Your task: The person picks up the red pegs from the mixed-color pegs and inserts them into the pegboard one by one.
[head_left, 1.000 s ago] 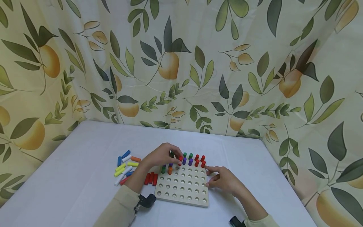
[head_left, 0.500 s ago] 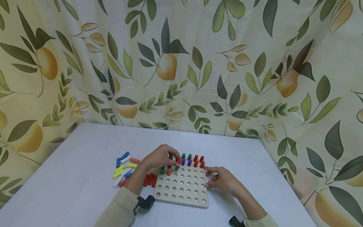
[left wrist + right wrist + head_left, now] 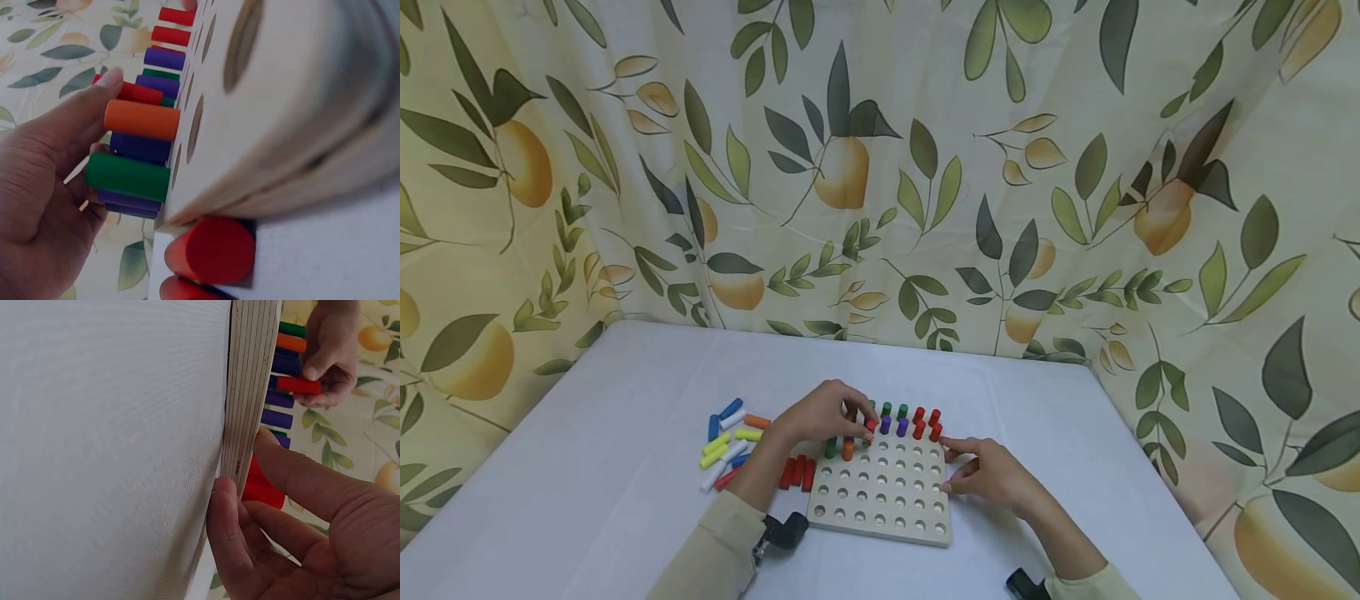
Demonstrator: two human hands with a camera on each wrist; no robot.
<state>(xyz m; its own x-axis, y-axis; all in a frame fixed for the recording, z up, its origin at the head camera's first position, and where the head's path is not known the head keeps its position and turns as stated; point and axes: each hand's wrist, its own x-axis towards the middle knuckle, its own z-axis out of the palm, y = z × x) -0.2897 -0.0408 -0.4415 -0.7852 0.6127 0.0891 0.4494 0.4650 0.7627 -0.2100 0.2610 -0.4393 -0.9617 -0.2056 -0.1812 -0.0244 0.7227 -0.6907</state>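
My left hand (image 3: 829, 414) pinches a red peg (image 3: 300, 385) between thumb and fingers over the back part of the wooden pegboard (image 3: 880, 500). In the left wrist view the peg's lower end is close over the board's surface, just past an orange peg (image 3: 142, 120) and a green peg (image 3: 128, 177) that stand upright. My right hand (image 3: 992, 477) grips the board's right edge, thumb at the top face and fingers at the side and underside. Purple pegs (image 3: 902, 427), green pegs (image 3: 902, 411) and red pegs (image 3: 935, 432) fill holes in the back rows.
Three red pegs (image 3: 797, 472) lie side by side against the board's left edge. Farther left on the white tablecloth (image 3: 647, 467) is a loose group of blue, white, orange, yellow and red pegs (image 3: 718, 444). A fruit-patterned curtain (image 3: 880, 183) hangs behind the table.
The left hand has shifted slightly left and lower with the red peg still pinched. The right hand keeps its grip on the board's edge.
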